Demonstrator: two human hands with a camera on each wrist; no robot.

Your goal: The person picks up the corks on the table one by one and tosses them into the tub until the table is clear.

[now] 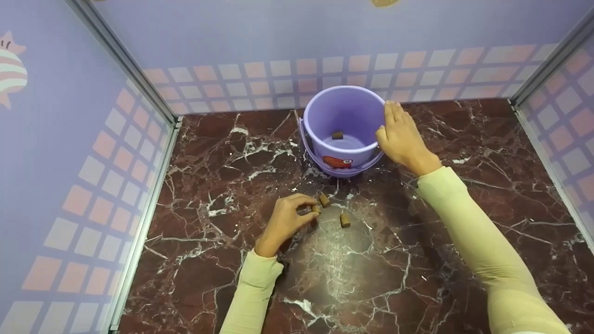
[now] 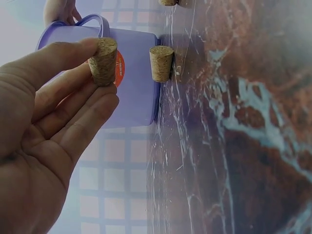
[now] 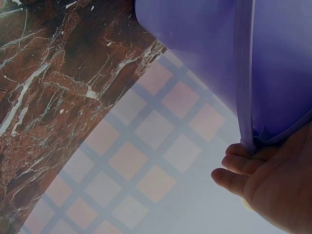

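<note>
A purple bucket [image 1: 343, 155] stands upright near the back wall, its handle hanging down at the front. Inside it lies one cork [image 1: 337, 135]. My right hand [image 1: 403, 139] grips the bucket's right rim, fingers on the outside by the handle's end; the thumb is out of sight in the right wrist view. My left hand [image 1: 287, 220], in front of the bucket, pinches a tapered cork [image 2: 103, 62] between thumb and fingertips, just above the tabletop. Beside it on the table are a second cork [image 1: 324, 200] and a third cork [image 1: 345, 220].
The table [image 1: 394, 278] has a dark red marbled top with white veins. A lilac back wall [image 1: 232, 41] with pink and white squares rises behind the bucket. Side panels [image 1: 60, 153] on metal frames stand at the left and right.
</note>
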